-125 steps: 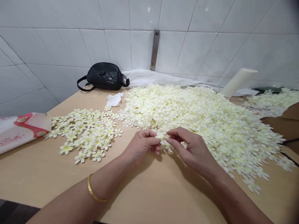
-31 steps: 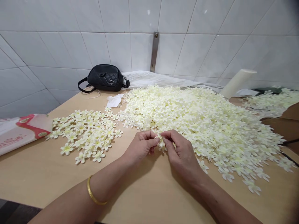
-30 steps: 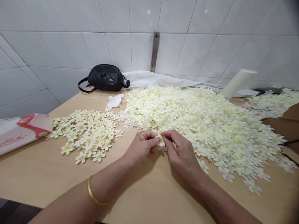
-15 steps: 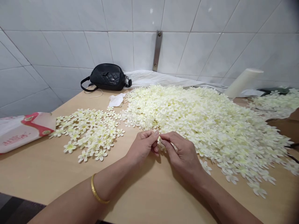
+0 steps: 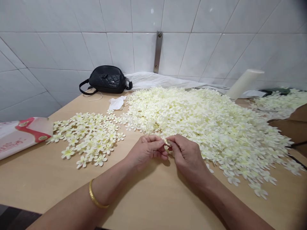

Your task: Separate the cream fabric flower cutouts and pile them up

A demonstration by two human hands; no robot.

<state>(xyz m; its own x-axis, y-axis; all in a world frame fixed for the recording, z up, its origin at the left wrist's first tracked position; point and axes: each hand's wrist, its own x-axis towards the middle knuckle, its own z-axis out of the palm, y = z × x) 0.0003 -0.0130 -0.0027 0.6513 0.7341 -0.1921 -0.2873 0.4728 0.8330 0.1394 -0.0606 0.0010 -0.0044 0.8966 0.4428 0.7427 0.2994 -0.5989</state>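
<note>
Over the near edge of the big pile, my left hand [image 5: 147, 149] pinches a pale artificial flower [image 5: 166, 145] between thumb and index finger, its other fingers curled. My right hand [image 5: 188, 156] meets it from the other side, thumb and index finger closed on the same flower. Most of this flower is hidden behind the fingertips. A large heap of creamy white artificial flowers [image 5: 177, 111] with pale yellow centres lies just behind and to the right of both hands. Left of them a smaller spread of thicker-looking flowers [image 5: 92, 135] lies on the table [image 5: 146, 201].
A black quilted bag [image 5: 107, 79] stands at the back by the tiled wall, near a crumpled white tissue [image 5: 117, 103]. At the left lies a red and white bag [image 5: 26, 135]. A white roll [image 5: 244, 83] leans at the back right, behind brown cardboard [image 5: 291, 124].
Earlier, more of the flower showed between the hands. My right hand has since moved left, closer to my left hand. In the last half second the fingertips shifted slightly; both piles look the same.
</note>
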